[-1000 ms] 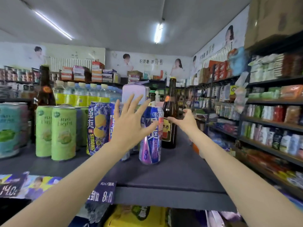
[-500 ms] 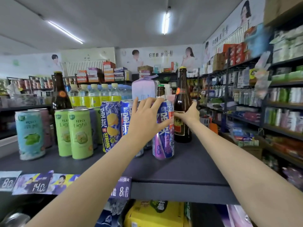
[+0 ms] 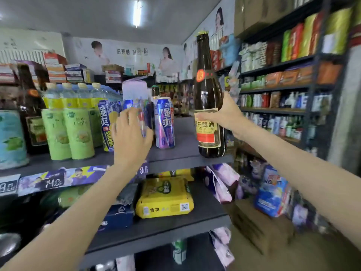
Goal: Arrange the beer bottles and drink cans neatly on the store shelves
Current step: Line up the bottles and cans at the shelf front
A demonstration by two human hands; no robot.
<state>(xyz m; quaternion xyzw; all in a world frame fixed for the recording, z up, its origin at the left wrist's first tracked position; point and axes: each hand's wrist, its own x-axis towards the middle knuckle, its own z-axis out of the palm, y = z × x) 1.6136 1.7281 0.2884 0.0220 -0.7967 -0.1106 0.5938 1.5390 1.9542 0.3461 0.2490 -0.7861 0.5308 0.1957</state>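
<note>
Now that the right hand has pulled the beer bottle up to the shelf edge, gripping its middle; left hand wraps a blurry can; regrouping underway, I guess.

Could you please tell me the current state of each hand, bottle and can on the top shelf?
right hand: grips the brown beer bottle at its label.
brown beer bottle: upright, capped, at the shelf's front right corner.
left hand: fingers curled round a blurred can.
blurred can: upright.
purple can: upright, untouched.
green cans: upright, side by side.
</note>
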